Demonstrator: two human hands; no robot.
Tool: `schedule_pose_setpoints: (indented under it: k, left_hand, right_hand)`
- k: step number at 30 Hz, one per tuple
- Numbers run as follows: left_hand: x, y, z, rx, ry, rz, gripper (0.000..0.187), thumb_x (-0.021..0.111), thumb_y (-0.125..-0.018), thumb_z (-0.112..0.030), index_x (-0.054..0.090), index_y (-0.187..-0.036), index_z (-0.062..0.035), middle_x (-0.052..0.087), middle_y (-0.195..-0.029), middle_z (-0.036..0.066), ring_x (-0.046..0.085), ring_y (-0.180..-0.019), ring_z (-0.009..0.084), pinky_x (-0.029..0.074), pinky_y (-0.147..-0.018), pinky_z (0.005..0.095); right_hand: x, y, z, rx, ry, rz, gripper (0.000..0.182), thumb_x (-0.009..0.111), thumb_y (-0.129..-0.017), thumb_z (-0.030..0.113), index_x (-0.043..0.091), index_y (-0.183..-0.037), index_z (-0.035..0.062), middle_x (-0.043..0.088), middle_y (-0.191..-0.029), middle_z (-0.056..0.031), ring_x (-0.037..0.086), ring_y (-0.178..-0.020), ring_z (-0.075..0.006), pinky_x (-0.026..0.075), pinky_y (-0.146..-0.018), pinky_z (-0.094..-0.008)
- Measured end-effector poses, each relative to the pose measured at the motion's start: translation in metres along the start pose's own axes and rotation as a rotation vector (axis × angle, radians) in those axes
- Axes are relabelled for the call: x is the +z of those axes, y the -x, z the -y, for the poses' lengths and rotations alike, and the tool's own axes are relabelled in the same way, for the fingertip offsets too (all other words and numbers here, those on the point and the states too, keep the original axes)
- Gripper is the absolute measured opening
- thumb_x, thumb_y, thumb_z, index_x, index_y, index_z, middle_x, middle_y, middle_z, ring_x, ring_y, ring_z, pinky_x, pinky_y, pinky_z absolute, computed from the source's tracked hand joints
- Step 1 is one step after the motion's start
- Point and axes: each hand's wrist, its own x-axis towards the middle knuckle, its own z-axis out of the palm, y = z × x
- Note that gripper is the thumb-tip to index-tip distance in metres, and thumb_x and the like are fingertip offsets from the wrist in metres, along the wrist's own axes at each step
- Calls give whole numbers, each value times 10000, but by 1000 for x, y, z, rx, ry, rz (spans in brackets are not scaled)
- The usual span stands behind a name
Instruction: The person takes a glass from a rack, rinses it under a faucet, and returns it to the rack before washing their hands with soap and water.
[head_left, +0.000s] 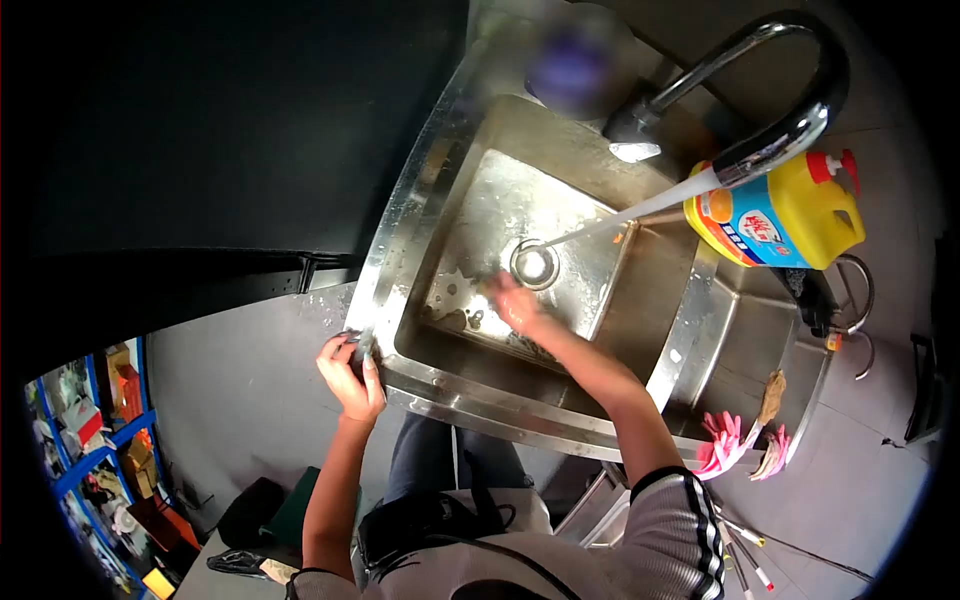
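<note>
Right arm [605,378] outstretched, grip [516,305] over the sink [500,411].

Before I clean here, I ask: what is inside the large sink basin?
Inside are the drain, dark spots, the water stream and the blurred right hand. Whatever lies beneath that hand and forearm is hidden.

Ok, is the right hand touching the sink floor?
Cannot tell. The head view shows the right hand from above, fingers blurred against the sink floor, so neither contact nor a gap is plain.
</note>
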Motion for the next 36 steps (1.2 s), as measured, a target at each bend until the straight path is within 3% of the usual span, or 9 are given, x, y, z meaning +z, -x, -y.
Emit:
schedule_pose_setpoints:
  k: [1,8,12,18,20,23,28,31,36]
  left_hand:
    - [-1,-1,1,5,-10,6,256,493,-738,-106,472,-957,24,460,-1025,202,432,-913,330,327,-805,415]
    - [-2,-5,-1,49,-7,24,237,498,-730,-100,480,-937,14,497,-983,191,462,-853,329,347,-770,405]
    - [-3,-5,0,72,-28,56,229,501,-741,-117,480,-931,9,498,-990,190,466,-859,325,347,-768,405]
    - [-5,-7,-3,83,-49,64,230,501,-734,-118,482,-928,6,498,-986,187,465,-861,326,341,-773,405]
    - [-4,-7,-4,78,-20,58,231,504,-728,-114,483,-925,5,497,-986,189,465,-860,327,340,-775,406]
    - [-3,-6,-1,93,-22,51,232,505,-721,-110,485,-922,4,494,-988,189,462,-862,329,339,-776,405]
    - [-4,-5,-2,87,-34,56,237,511,-716,-109,485,-920,8,492,-985,185,456,-865,334,339,-775,410]
    - [-4,-6,-1,94,-35,51,225,503,-722,-106,485,-914,11,493,-973,189,457,-860,332,339,-769,406]
    - [-3,-6,-4,88,-48,46,215,500,-732,-114,488,-908,9,495,-967,191,458,-856,328,338,-768,403]
  right_hand:
    - [-3,-6,21,70,39,268,391,418,-808,117,450,-1193,170,433,-1211,-153,535,-954,-285,497,-702,-342]
    - [34,-17,30,-742,250,61,423,476,-801,221,435,-1215,144,409,-1268,-30,381,-1168,-202,300,-976,-329]
    - [-1,-5,-27,-641,705,206,391,470,-778,172,490,-1167,142,328,-1323,-17,372,-1159,-207,294,-998,-308]
    - [-66,-2,-39,-393,280,186,269,480,-782,160,533,-1013,33,487,-1134,-133,480,-1025,-204,381,-901,-343]
    - [-36,0,-12,-338,133,589,258,439,-762,63,517,-1006,31,536,-1033,-99,502,-983,-183,416,-850,-339]
    - [17,36,-12,-807,93,153,317,450,-792,150,492,-1094,64,525,-1052,-78,493,-998,-208,401,-878,-317]
    - [-41,30,-47,9,231,482,494,404,-768,19,376,-1259,69,438,-1212,-73,467,-1047,-204,375,-862,-291]
    - [-43,25,-78,-212,464,57,463,412,-743,-3,417,-1206,13,464,-1171,-126,491,-1015,-190,400,-828,-304]
    - [8,-24,0,-296,-289,255,347,434,-806,168,494,-1140,92,499,-1143,-114,490,-1043,-252,387,-900,-360]
